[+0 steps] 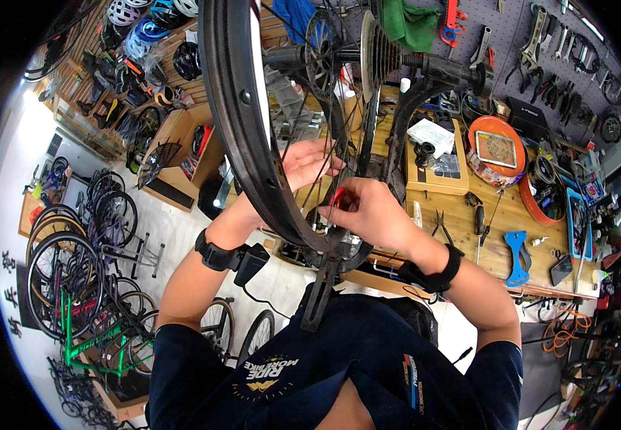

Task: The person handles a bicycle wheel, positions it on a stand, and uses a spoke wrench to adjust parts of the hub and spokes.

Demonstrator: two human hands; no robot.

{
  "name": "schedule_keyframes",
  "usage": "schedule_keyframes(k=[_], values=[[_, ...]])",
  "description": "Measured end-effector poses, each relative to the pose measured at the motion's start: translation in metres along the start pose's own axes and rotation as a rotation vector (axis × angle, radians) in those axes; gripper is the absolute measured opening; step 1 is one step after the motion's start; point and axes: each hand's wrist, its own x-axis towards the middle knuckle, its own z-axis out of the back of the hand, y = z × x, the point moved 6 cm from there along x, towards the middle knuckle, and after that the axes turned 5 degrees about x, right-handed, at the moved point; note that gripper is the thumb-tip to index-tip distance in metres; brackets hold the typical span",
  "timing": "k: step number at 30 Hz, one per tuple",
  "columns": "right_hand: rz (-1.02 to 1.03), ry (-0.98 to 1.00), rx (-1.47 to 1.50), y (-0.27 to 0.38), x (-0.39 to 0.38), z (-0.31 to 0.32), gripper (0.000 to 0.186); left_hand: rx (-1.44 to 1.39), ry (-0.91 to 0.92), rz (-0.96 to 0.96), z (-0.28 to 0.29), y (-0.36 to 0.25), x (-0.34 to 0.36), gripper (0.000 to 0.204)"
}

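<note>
A bicycle wheel with a black rim (233, 118) stands upright in a dark truing stand (425, 92). Its hub carries a cassette (369, 57) on the right and a disc rotor (318, 46) on the left. My right hand (373, 215) pinches a small red tool, which looks like a spoke wrench (337, 196), at the spokes close to the rim's lower part. Reaching past the rim's left side, my left hand (306, 163) has its fingers stretched toward the spokes, with nothing visible in them. The rim hides part of that hand.
On the wooden bench (461, 208) to the right lie pliers (441, 223), a screwdriver (479, 221), a blue tool (517, 259), a cardboard tray (439, 178) and an orange round dish (497, 147). Tools hang on the pegboard (514, 36). Bicycles (74, 287) stand at left beside an open carton (174, 172).
</note>
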Motion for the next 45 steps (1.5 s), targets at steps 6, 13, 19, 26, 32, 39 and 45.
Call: schedule_keyframes(k=[6,13,19,26,32,39,45], values=[[0.051,-0.06,-0.187,0.009,-0.001,-0.004,0.03,0.021,0.003,0.018,-0.003,0.0,0.0,0.051],[0.021,-0.08,-0.154,0.009,-0.004,-0.002,0.03,-0.016,0.015,0.007,-0.001,-0.004,0.003,0.049],[0.012,-0.006,-0.356,0.017,-0.001,-0.011,0.032,-0.008,0.01,-0.001,-0.003,0.001,0.003,0.052],[-0.046,0.341,-0.033,-0.007,0.014,-0.009,0.031,-0.049,0.005,0.002,-0.002,0.005,0.004,0.056],[0.14,0.302,-0.097,-0.022,0.023,-0.022,0.019,-0.091,0.025,0.009,-0.001,0.005,0.002,0.056],[-0.184,0.576,0.458,-0.005,0.011,-0.011,0.024,0.146,0.012,-0.037,0.002,0.001,-0.004,0.041],[0.106,0.009,0.131,0.021,-0.011,-0.007,0.042,0.25,0.102,0.239,-0.014,0.017,-0.014,0.041]])
